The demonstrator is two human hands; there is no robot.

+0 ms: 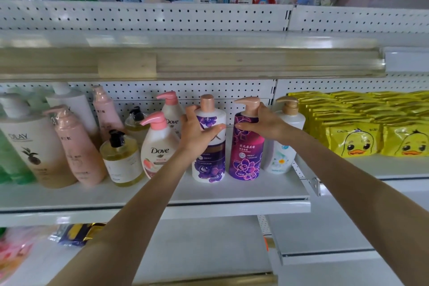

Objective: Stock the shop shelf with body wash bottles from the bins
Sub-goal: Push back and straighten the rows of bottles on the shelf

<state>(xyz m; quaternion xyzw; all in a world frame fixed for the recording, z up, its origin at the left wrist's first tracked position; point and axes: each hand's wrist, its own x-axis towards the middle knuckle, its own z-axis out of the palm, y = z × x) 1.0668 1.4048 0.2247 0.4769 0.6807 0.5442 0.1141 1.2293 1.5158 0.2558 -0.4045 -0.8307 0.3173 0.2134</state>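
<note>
The white-and-purple bottle [209, 162] stands upright on the shelf [232, 193], near the back, and the left hand [199, 132] grips its upper body with the thumb across the front and the fingers curled round the far side. Just beside it on the right, the magenta bottle [246, 158] also stands upright. The right hand [264, 123] holds its shoulder, fingers wrapped at the neck under the rose-gold pump. A narrow gap separates the two bottles. To the right is a white bottle [283, 146] with a gold pump, then stacked yellow duck packs [359, 141]. To the left are two Dove bottles [157, 146], an amber bottle [120, 158], a pink bottle [79, 151] and an Olay bottle [30, 146].
</note>
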